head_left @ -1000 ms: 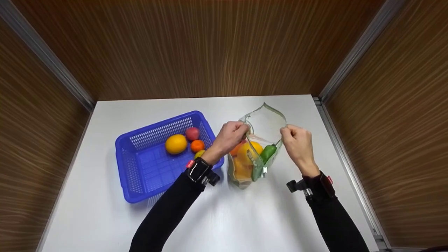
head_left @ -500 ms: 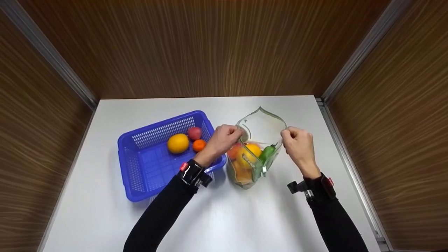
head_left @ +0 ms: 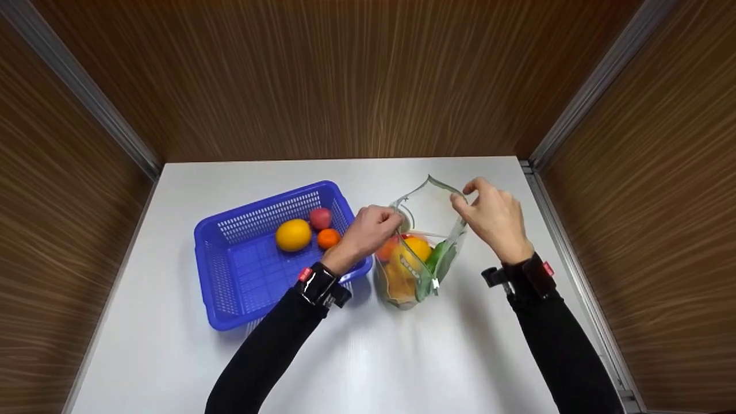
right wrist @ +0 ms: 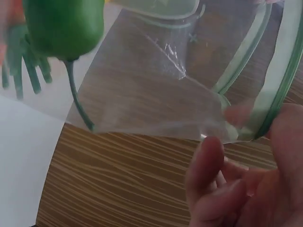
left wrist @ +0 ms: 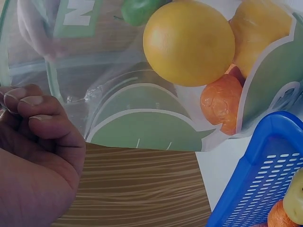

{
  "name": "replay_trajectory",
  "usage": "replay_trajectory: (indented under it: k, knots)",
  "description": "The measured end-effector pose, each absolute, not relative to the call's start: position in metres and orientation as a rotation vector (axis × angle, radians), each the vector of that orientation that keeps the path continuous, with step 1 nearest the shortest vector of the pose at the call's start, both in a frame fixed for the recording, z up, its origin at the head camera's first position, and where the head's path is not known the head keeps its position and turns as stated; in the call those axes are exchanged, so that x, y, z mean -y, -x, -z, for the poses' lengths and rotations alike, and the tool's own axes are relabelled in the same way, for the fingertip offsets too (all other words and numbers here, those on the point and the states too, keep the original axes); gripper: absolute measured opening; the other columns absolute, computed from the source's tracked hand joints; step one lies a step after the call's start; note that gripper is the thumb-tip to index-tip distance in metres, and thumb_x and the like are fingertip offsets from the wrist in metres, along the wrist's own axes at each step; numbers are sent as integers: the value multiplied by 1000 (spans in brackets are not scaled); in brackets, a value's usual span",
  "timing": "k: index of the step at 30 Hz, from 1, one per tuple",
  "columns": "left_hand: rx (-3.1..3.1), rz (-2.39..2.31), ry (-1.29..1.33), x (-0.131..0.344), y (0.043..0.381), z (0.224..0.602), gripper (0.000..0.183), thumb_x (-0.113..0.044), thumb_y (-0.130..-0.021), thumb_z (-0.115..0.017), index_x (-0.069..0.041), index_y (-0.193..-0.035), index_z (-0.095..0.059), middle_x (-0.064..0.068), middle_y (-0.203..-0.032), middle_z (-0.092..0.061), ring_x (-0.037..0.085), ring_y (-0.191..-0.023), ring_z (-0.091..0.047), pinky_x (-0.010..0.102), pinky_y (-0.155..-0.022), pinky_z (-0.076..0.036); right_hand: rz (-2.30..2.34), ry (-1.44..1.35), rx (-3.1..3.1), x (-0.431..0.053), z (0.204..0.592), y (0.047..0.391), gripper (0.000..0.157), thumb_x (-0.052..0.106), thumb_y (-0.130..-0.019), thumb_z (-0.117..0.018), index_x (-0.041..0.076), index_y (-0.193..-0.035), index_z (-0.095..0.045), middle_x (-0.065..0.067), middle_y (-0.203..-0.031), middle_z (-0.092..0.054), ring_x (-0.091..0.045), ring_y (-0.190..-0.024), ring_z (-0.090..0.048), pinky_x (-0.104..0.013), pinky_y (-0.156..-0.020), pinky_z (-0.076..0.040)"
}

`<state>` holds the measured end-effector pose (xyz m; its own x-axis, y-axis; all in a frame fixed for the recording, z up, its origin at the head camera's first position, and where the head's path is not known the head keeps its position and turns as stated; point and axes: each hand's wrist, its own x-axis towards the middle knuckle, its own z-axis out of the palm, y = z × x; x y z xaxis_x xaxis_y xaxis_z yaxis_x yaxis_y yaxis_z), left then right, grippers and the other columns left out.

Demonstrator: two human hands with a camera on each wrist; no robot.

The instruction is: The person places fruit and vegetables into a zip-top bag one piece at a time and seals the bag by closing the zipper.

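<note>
A clear, green-trimmed zip bag stands with its mouth wide. My left hand grips the left side of its rim, fingers curled. At the right side my right hand has thumb and index finger parted at the rim; in the right wrist view its other fingers curl loosely below the edge. Inside the bag lie a large yellow-orange fruit, a green pepper with a long stem, a small orange fruit and other fruit partly hidden behind the printed film. A white zip slider hangs at the near corner.
Left of the bag sits a blue plastic basket holding a yellow fruit, a reddish fruit, a small orange fruit and a pale yellow one. Wood-grain panels surround the white table.
My right hand has loosened from the rim and shifted up along it, thumb and index finger now parted. My left hand moved slightly left earlier and keeps its grip.
</note>
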<state>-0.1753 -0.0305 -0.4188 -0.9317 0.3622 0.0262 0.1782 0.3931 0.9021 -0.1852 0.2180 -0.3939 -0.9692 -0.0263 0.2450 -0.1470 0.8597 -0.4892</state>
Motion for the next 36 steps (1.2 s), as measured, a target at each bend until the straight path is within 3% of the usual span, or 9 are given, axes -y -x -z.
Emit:
replay_trajectory:
  k: [5, 10, 18, 23, 30, 36]
  knots:
    - [-2470, -1588, -484, 32, 176, 420, 35, -18, -96, -54, -18, -62, -49, -9, -58, -42, 10, -55, -39, 23, -51, -26, -754, -210, 2622, -215, 395, 195, 19, 13, -95, -68, -2, -85, -73, -14, -67, -69, -31, -54, -62, -45, -50, -46]
    - [-2504, -1578, -448, 35, 177, 421, 34, -19, -97, -53, -15, -63, -52, -8, -57, -42, 12, -57, -39, 25, -53, -25, -822, -150, 2495, -215, 402, 195, 17, 10, -94, -67, -3, -83, -71, -14, -65, -68, -35, -56, -64, -52, -56, -49]
    - [-2522, -1564, -408, 34, 178, 423, 37, -22, -99, -53, -19, -62, -49, -8, -59, -39, 13, -60, -39, 26, -56, -26, -1096, -30, 2576, -216, 410, 178, 25, 23, -98, -64, 4, -113, -59, -1, -58, -61, -15, -46, -58, -32, -53, -39]
    - [-2522, -1573, -420, 37, 177, 425, 39, -25, -100, -56, -18, -62, -51, -8, -59, -37, 12, -59, -37, 26, -56, -24, -1162, -81, 2479, -217, 414, 174, 17, 17, -101, -64, 2, -110, -63, 2, -54, -58, -4, -43, -51, -23, -46, -33]
    - [-2460, -1692, -337, 47, 175, 426, 55, -46, -107, -49, -9, -69, -64, -4, -62, -52, 15, -61, -49, 27, -59, -36, -1174, -47, 2423, -219, 416, 176, 14, 16, -100, -66, 2, -103, -66, 2, -56, -60, -3, -47, -50, -24, -48, -33]
    - [-2583, -1654, -308, 69, 181, 436, 43, -44, -107, -52, -12, -81, -62, -2, -73, -57, 17, -68, -53, 28, -64, -42, -1213, -54, 2410, -219, 416, 175, 12, 15, -100, -65, 3, -103, -65, 1, -54, -60, -4, -41, -51, -21, -43, -34]
